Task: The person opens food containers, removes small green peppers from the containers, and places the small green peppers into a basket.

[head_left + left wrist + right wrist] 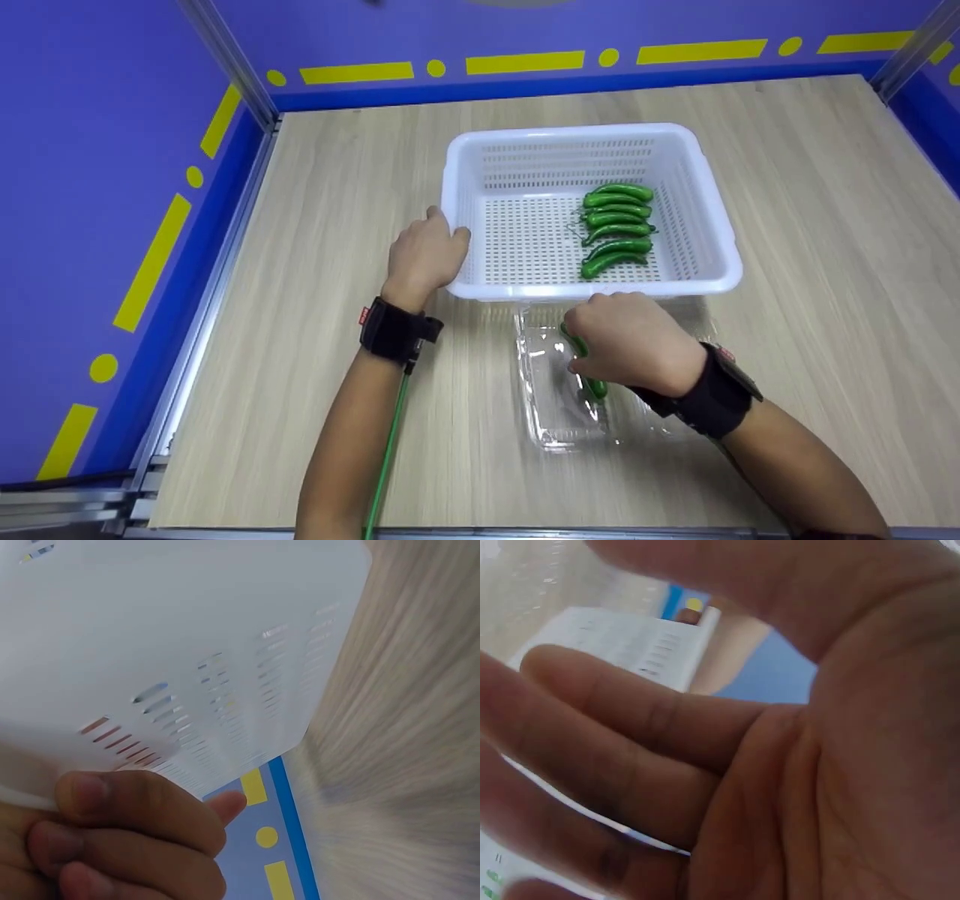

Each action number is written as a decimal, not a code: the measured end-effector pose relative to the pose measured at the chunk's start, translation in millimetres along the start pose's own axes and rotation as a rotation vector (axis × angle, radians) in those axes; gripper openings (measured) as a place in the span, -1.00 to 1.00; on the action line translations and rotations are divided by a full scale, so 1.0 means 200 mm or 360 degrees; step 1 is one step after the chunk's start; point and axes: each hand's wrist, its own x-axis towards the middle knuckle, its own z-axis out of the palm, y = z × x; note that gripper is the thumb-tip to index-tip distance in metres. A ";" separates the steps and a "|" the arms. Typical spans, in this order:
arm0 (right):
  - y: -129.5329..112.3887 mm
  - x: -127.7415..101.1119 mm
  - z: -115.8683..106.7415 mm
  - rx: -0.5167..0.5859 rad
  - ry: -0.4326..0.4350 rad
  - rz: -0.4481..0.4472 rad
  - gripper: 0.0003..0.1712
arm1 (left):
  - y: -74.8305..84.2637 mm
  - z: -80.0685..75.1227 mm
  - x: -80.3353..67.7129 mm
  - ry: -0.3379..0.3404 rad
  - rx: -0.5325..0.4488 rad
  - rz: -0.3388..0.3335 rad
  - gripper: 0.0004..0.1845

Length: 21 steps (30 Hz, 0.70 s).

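Note:
A white plastic basket (585, 291) holds several green chili peppers (615, 229) in a row on its right side. At the basket's left rim my left hand (424, 255) grips the edge; its curled fingers (142, 814) show beside the slotted wall in the left wrist view. My right hand (634, 341) is over a clear plastic container (551, 435), above one green chili pepper (596, 388) that it partly hides. In the right wrist view its fingers (630, 765) are extended and spread from the thumb, with no pepper visible between them.
The wooden tabletop (337, 210) lies under everything. Blue panels with yellow marks (525, 63) stand behind and at the sides, and a metal rail (217, 300) runs along the left edge. A green cable (388, 457) follows the left forearm.

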 end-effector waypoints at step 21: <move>-0.04 0.05 0.16 -0.0298 0.0116 0.0074 -0.57 | -0.01 0.01 0.00 0.0013 -0.0082 0.0003 -0.38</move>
